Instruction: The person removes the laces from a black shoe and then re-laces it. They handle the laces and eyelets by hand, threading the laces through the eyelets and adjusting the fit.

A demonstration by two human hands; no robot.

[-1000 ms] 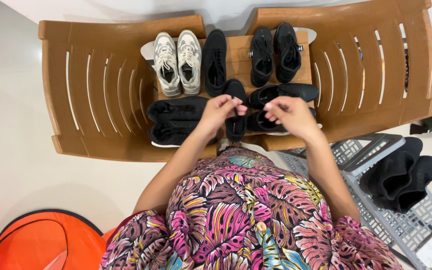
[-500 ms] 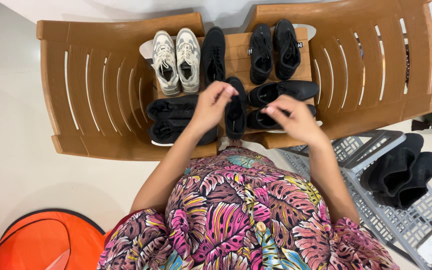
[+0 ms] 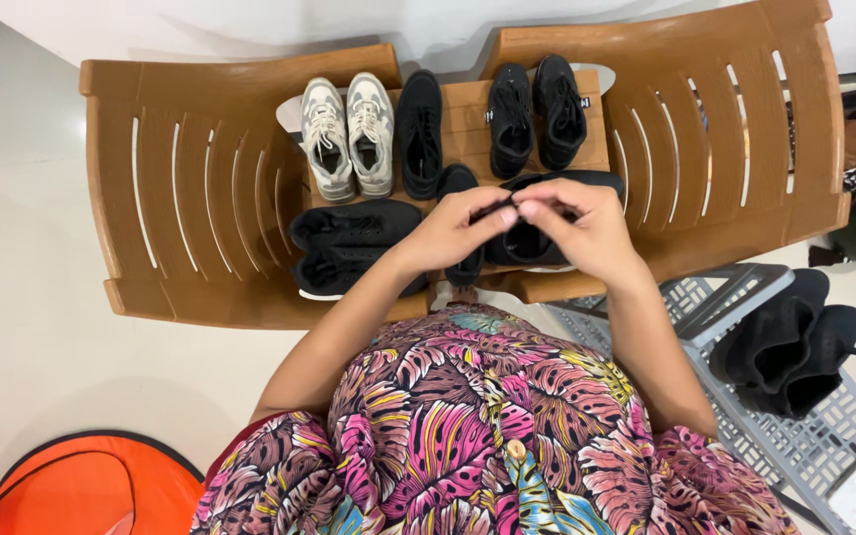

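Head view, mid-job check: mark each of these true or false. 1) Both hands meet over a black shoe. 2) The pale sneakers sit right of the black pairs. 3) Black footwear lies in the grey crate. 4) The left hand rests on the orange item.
1) True: the left hand and right hand meet over the black shoe.
2) False: the pale sneakers sit leftmost in the back row.
3) True: black footwear lies in the grey crate.
4) False: the orange item lies apart, untouched.

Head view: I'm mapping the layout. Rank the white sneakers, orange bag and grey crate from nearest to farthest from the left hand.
1. White sneakers, up and left of the left hand.
2. Grey crate, lower right.
3. Orange bag, bottom left corner.
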